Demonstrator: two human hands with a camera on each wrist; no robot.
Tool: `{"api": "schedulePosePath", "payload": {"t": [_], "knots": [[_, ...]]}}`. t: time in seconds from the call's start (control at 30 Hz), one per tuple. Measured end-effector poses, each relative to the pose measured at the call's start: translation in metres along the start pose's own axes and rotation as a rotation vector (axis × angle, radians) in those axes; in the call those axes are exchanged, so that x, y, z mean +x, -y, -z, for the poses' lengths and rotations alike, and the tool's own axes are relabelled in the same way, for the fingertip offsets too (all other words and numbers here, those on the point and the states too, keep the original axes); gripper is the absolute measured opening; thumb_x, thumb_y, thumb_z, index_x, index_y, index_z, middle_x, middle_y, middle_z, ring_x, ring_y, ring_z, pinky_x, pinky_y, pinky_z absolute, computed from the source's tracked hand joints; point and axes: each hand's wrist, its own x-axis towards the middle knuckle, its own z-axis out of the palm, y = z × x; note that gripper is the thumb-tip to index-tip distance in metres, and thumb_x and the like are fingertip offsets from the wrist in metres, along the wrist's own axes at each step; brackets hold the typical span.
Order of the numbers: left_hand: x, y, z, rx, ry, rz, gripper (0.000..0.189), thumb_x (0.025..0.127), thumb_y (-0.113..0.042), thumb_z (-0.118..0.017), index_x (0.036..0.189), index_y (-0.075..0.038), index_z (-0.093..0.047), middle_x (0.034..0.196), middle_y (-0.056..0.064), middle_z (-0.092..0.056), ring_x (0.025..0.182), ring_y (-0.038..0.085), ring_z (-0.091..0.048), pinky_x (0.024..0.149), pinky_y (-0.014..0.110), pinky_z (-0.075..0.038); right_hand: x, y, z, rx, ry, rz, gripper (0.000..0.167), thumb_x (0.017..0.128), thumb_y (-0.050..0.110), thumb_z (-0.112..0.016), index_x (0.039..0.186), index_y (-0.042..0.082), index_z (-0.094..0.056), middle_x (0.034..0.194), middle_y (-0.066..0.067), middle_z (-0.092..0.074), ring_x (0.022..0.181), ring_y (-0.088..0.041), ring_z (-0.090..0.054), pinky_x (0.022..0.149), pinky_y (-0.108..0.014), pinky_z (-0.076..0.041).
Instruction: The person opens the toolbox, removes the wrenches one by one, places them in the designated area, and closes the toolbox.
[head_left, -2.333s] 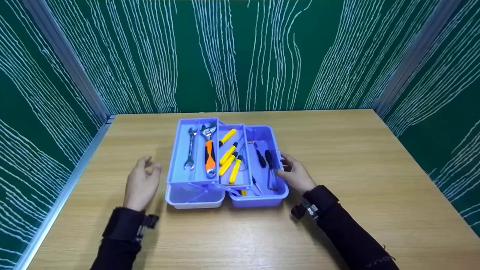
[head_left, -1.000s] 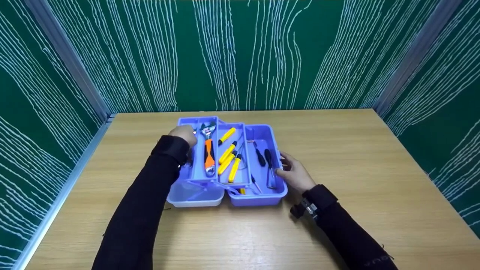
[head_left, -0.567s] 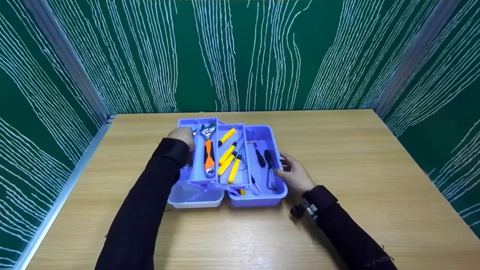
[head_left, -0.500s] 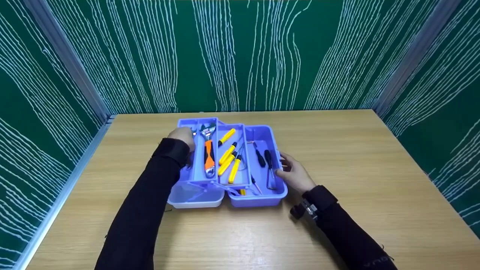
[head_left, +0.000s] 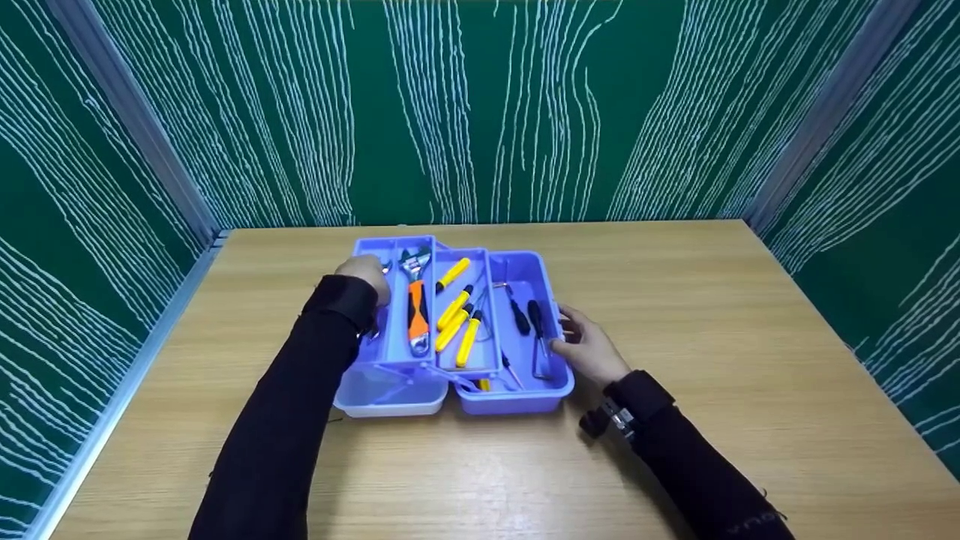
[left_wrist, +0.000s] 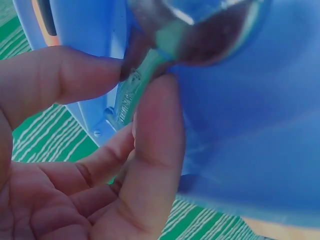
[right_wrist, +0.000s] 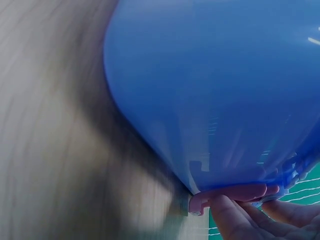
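A purple cantilever toolbox point(head_left: 514, 403) stands unfolded on the table. My left hand point(head_left: 364, 274) is over its left upper tray. In the left wrist view, the thumb and index finger pinch the shank of a shiny open-ended wrench point(left_wrist: 131, 100). From the head, that hand covers most of the wrench. Beside it lies an adjustable wrench point(head_left: 418, 315) with an orange and black handle. My right hand point(head_left: 596, 354) holds the toolbox's right side, thumb at the rim. In the right wrist view its fingers touch a pink latch point(right_wrist: 232, 193).
The middle tray has several yellow-handled tools point(head_left: 454, 330). Black-handled tools point(head_left: 519, 315) lie in the deep right compartment. A pale bin point(head_left: 394, 405) is under the left tray. Green walls with white lines border the wooden table point(head_left: 480, 480).
From beside the toolbox, my left hand has moved right and forward into the left tray and taken hold of the wrench. My right hand stays on the toolbox's side.
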Motion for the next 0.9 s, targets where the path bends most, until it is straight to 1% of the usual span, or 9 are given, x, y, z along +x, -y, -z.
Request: {"api": "schedulePosePath", "payload": {"t": [0.13,0.2,0.33,0.43,0.5,0.6,0.7,0.8,0.9], "knots": [[-0.003,0.000,0.003,-0.032,0.022,0.019,0.047,0.084,-0.018,-0.062,0.125,0.005,-0.058,0.123,0.016,-0.062,0.105,0.028,-0.054,0.102,0.039,-0.046,0.000,0.000,0.001,0.004,-0.003,0.002,0.067,0.087,-0.004,-0.056,0.148,-0.008,-0.030,0.136,-0.037,-0.049,0.122,-0.047,-0.054,0.099,-0.042,-0.051],[-0.006,0.001,0.004,-0.050,0.005,0.010,0.045,0.084,-0.021,-0.063,0.120,0.005,-0.060,0.114,0.015,-0.062,0.101,0.027,-0.055,0.099,0.038,-0.047,-0.001,0.000,0.001,0.005,0.000,0.001,0.067,0.087,-0.003,-0.056,0.149,-0.008,-0.029,0.136,-0.037,-0.049,0.123,-0.047,-0.053,0.098,-0.040,-0.052],[-0.009,0.002,0.006,-0.068,-0.067,-0.029,0.021,0.083,-0.020,-0.065,0.082,0.000,-0.060,0.080,0.006,-0.052,0.078,0.022,-0.051,0.078,0.031,-0.046,-0.001,0.002,0.001,0.009,0.016,-0.013,0.068,0.088,0.000,-0.058,0.149,-0.007,-0.029,0.136,-0.036,-0.049,0.124,-0.046,-0.053,0.097,-0.037,-0.052],[-0.010,0.004,0.008,-0.106,-0.097,-0.038,0.028,0.085,-0.019,-0.064,0.068,-0.009,-0.044,0.069,0.000,-0.037,0.067,0.018,-0.043,0.064,0.026,-0.037,0.000,0.003,0.002,0.018,0.033,-0.030,0.068,0.089,0.001,-0.059,0.150,-0.007,-0.029,0.138,-0.036,-0.048,0.127,-0.046,-0.051,0.101,-0.040,-0.050],[-0.011,0.004,0.011,-0.135,-0.095,-0.031,0.026,0.090,-0.017,-0.060,0.070,-0.008,-0.045,0.071,0.001,-0.036,0.067,0.018,-0.043,0.062,0.025,-0.034,0.000,0.005,0.003,0.023,0.041,-0.041,0.068,0.090,0.002,-0.060,0.150,-0.006,-0.029,0.139,-0.036,-0.047,0.129,-0.046,-0.049,0.103,-0.043,-0.049],[-0.014,0.004,0.015,-0.168,-0.082,-0.031,0.016,0.093,-0.010,-0.051,0.093,0.003,-0.058,0.088,0.010,-0.050,0.080,0.023,-0.048,0.068,0.027,-0.038,0.000,0.008,0.005,0.021,0.046,-0.064,0.068,0.091,0.005,-0.061,0.150,-0.004,-0.030,0.140,-0.034,-0.047,0.129,-0.044,-0.049,0.105,-0.044,-0.048],[-0.017,0.004,0.018,-0.183,-0.068,-0.036,0.035,0.093,-0.005,-0.043,0.122,0.010,-0.055,0.112,0.018,-0.054,0.094,0.028,-0.049,0.080,0.032,-0.041,0.000,0.011,0.006,0.031,0.034,-0.083,0.064,0.092,0.006,-0.060,0.149,-0.004,-0.033,0.140,-0.033,-0.048,0.128,-0.041,-0.052,0.105,-0.043,-0.047],[-0.020,0.004,0.019,-0.205,-0.082,-0.033,0.039,0.093,-0.004,-0.039,0.126,0.010,-0.052,0.117,0.019,-0.054,0.096,0.028,-0.050,0.081,0.033,-0.042,-0.001,0.014,0.007,0.071,0.011,-0.101,0.060,0.093,0.005,-0.058,0.147,-0.006,-0.035,0.141,-0.031,-0.048,0.127,-0.039,-0.052,0.107,-0.042,-0.046],[-0.024,0.002,0.017,-0.251,-0.119,-0.034,0.035,0.096,-0.006,-0.037,0.122,0.009,-0.054,0.109,0.017,-0.055,0.091,0.027,-0.051,0.076,0.032,-0.042,-0.003,0.020,0.008,0.098,-0.005,-0.109,0.059,0.095,0.008,-0.056,0.148,-0.007,-0.034,0.145,-0.030,-0.045,0.130,-0.039,-0.048,0.110,-0.044,-0.043]]}}
